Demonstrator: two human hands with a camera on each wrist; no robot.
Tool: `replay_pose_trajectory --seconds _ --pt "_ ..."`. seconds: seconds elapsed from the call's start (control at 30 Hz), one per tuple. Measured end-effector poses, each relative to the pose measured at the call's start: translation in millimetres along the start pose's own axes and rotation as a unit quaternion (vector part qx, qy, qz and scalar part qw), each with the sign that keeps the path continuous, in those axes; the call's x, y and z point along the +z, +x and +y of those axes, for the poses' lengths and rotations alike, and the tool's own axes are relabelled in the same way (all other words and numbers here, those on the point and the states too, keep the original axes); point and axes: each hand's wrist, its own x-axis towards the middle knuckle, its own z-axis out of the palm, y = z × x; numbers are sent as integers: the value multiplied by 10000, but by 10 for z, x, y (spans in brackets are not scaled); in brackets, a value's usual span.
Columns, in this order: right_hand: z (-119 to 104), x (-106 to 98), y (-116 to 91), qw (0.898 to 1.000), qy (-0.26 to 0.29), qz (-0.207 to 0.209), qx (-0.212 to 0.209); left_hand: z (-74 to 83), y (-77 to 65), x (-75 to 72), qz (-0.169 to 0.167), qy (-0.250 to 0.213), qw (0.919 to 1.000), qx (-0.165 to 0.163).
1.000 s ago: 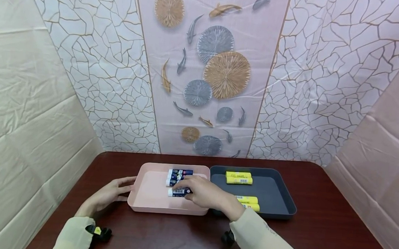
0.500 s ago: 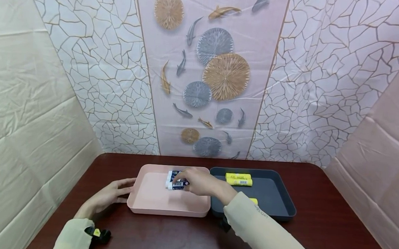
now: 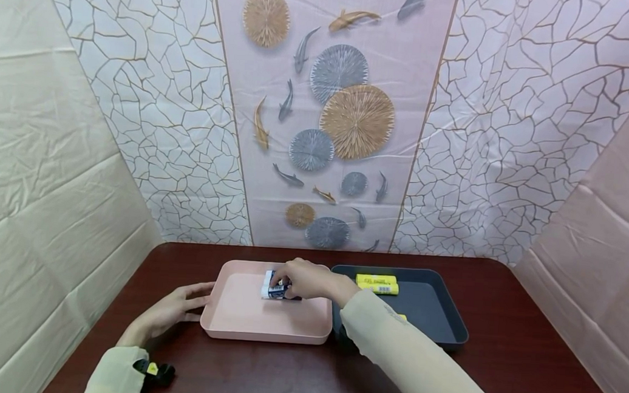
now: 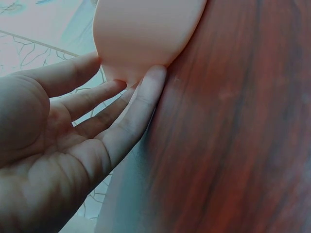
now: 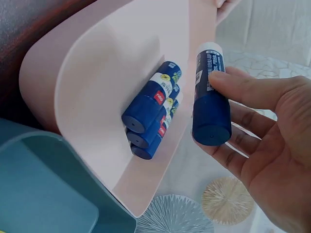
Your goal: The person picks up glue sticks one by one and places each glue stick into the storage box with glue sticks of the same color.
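Note:
My right hand [image 3: 311, 280] pinches a dark blue glue stick [image 5: 211, 116] with a white cap between thumb and fingers. It is over the pink tray [image 3: 240, 319], at the row of glue sticks there. Three more blue glue sticks [image 5: 150, 99] lie side by side in that tray, partly hidden by the hand in the head view. At the tray's left end is my left hand [image 3: 172, 308]. Its fingertips touch the outside of the tray wall [image 4: 141, 36], with the fingers fairly straight and spread.
Directly right of the pink tray stands a dark grey tray [image 3: 427, 308]. Two yellow tubes [image 3: 376, 284] lie at its back; another yellow piece [image 3: 403, 317] shows past my right sleeve. Both trays rest on a dark red-brown wooden table [image 3: 258, 375], with patterned cloth behind.
My right hand has picked up the glue stick from nearer the tray's front and carried it back to the other glue sticks. The left hand has stayed at the tray's end.

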Motion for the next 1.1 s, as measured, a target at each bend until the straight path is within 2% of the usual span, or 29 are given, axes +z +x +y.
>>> replay_pose_trajectory --seconds 0.5,0.73,0.9,1.1 --pt "17 17 224 9994 -53 -301 177 18 7 -2 41 -9 10000 -19" --pt "-18 99 306 9980 -345 -460 263 8 0 8 42 -39 10000 3" --pt "-25 158 296 9971 -574 -458 199 27 -1 27 16 -13 10000 12" --pt "-17 213 279 9953 -925 -270 -57 50 -7 31 29 10 10000 6"
